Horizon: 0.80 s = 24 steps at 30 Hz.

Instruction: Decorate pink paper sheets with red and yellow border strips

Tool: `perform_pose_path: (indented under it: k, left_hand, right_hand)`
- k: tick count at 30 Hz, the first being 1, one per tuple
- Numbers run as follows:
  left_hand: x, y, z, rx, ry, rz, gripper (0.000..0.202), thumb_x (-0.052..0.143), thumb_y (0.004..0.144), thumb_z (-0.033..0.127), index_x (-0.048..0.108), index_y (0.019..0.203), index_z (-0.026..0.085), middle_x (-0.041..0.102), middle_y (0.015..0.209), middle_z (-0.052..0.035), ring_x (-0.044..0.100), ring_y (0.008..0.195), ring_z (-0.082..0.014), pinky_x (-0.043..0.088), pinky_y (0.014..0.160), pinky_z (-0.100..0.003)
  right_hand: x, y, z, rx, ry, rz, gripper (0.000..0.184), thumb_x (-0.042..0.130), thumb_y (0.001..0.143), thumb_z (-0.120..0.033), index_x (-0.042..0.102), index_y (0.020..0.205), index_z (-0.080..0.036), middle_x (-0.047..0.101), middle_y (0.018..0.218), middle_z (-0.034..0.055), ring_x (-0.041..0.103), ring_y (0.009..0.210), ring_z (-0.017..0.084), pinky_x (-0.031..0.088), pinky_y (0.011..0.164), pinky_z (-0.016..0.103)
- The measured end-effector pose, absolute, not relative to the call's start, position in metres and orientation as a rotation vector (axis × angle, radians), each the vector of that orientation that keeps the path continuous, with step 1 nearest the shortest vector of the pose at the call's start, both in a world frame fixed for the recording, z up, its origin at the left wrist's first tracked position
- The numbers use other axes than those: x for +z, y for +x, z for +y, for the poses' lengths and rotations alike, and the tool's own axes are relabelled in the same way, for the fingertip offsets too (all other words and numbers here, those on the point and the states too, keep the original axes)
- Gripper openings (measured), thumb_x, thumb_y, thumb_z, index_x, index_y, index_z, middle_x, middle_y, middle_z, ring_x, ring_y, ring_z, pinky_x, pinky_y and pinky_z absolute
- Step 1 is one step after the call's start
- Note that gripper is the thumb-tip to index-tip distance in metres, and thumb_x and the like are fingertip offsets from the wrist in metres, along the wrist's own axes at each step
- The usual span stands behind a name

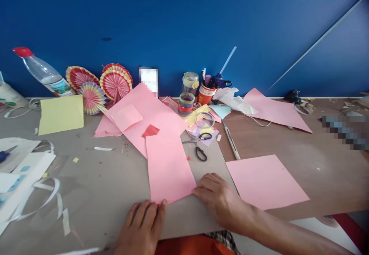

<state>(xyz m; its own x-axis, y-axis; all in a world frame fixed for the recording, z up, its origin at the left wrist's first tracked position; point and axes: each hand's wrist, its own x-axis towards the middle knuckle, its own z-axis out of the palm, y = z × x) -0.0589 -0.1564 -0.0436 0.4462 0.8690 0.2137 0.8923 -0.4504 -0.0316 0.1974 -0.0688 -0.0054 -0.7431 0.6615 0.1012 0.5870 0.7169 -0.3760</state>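
Observation:
A narrow pink paper sheet [170, 166] lies on the grey table top in front of me, its near edge between my hands. My left hand [141, 224] is at the near left corner, its fingers close together and pressing on the edge. At the near right corner, my right hand [215, 197] pinches the sheet, fingertips bent onto it. A small red paper piece [150, 131] lies by the sheet's far end, next to a larger pink sheet [155, 113]. Black-handled scissors [201, 153] lie half open to the right, near a white cutter knife [230, 139].
Another pink sheet [265, 182] lies at right. Folded paper fans [117, 82], a tilted bottle [47, 74], a jar [189, 84] and a red cup [206, 93] stand along the blue wall. A yellow sheet [61, 115] and white paper strips [54, 193] are at left.

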Motion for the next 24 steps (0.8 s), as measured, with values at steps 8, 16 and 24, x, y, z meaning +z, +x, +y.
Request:
perform_pose_path:
  k: [8, 16, 24]
  left_hand:
    - [-0.047, -0.058, -0.158, -0.274, -2.561, -1.599, 0.049, 0.052, 0.077, 0.009, 0.056, 0.123, 0.024, 0.064, 0.103, -0.0033, 0.05, 0.102, -0.0218, 0.035, 0.097, -0.039]
    - [-0.044, -0.056, -0.159, -0.237, -2.554, -1.63, 0.048, 0.051, 0.077, 0.007, 0.057, 0.122, 0.024, 0.062, 0.103, -0.0044, 0.05, 0.103, -0.0218, 0.038, 0.096, -0.038]
    - [-0.041, -0.053, -0.161, -0.228, -2.527, -1.637, 0.051, 0.048, 0.078, 0.006, 0.054, 0.126, 0.024, 0.06, 0.104, -0.0045, 0.05, 0.104, -0.022, 0.04, 0.097, -0.038]
  right_hand:
    - [0.01, 0.199, -0.077, 0.461, -0.956, -2.322, 0.039, 0.038, 0.079, -0.001, 0.054, 0.109, -0.02, 0.062, 0.098, 0.0085, 0.057, 0.092, 0.023, 0.044, 0.081, 0.041]
    - [-0.006, 0.181, -0.093, 0.425, -0.584, -2.778, 0.04, 0.039, 0.095, -0.033, 0.049, 0.132, -0.022, 0.059, 0.131, 0.0031, 0.044, 0.127, 0.025, 0.03, 0.111, 0.039]
    - [-0.021, 0.174, -0.08, 0.448, -0.637, -2.949, 0.073, 0.038, 0.09, -0.062, 0.037, 0.143, -0.01, 0.038, 0.148, 0.0143, 0.022, 0.14, 0.033, 0.021, 0.113, 0.053]
